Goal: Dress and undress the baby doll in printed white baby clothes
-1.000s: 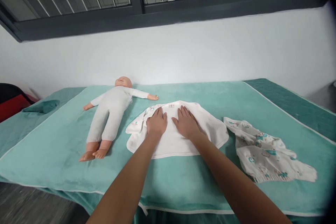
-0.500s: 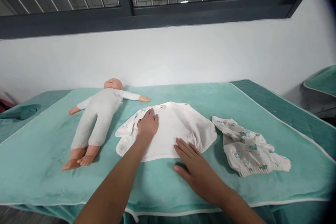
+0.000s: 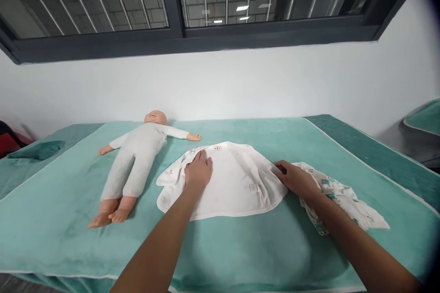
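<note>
I see the white top (image 3: pixel 228 183) mostly spread, creases left. My left hand (image 3: pixel 198 170) presses it, fingers open; my right hand (image 3: pixel 298 179) seems to pinch its edge.

Your left hand (image 3: pixel 198 170) lies palm down ahead of you while your right hand (image 3: pixel 298 180), fingers (image 3: pixel 282 163) bent, angles inward well apart from it.
Your left forearm (image 3: pixel 156 240) slants forward, its hand's fingers pointing away and thumb (image 3: pixel 209 162) set toward the right. Your right forearm (image 3: pixel 360 242) slants forward and to the left, the back of the hand facing up; whether its fingers pinch cannot be made out.
</note>
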Action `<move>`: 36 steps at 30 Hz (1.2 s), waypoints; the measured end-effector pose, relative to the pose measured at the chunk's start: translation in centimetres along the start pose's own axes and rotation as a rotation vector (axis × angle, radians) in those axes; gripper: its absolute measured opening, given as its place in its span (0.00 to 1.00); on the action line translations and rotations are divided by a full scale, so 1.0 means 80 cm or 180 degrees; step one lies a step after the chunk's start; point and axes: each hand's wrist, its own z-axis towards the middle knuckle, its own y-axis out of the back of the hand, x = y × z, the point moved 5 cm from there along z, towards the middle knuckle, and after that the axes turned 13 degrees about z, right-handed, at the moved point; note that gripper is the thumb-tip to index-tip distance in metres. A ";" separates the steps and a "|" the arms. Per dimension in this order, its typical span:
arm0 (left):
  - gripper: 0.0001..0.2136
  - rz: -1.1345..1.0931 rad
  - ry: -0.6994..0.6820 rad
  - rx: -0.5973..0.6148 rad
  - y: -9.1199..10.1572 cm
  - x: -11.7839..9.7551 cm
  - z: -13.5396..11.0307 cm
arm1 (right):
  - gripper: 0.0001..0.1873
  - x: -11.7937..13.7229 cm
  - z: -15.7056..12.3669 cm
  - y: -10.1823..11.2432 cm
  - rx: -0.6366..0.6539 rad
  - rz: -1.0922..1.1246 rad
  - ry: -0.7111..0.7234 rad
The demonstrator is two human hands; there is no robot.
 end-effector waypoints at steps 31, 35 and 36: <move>0.22 -0.0099 0.0101 0.0111 0.007 -0.002 -0.002 | 0.22 -0.023 0.031 0.024 -0.1545 0.1884 -0.0095; 0.21 -0.0046 0.0092 0.0052 0.007 -0.002 -0.004 | 0.23 -0.022 0.034 0.019 -0.1459 0.1705 -0.0132; 0.21 -0.0043 0.0082 0.0032 0.007 -0.001 -0.004 | 0.24 -0.024 0.034 0.019 -0.1466 0.1750 -0.0165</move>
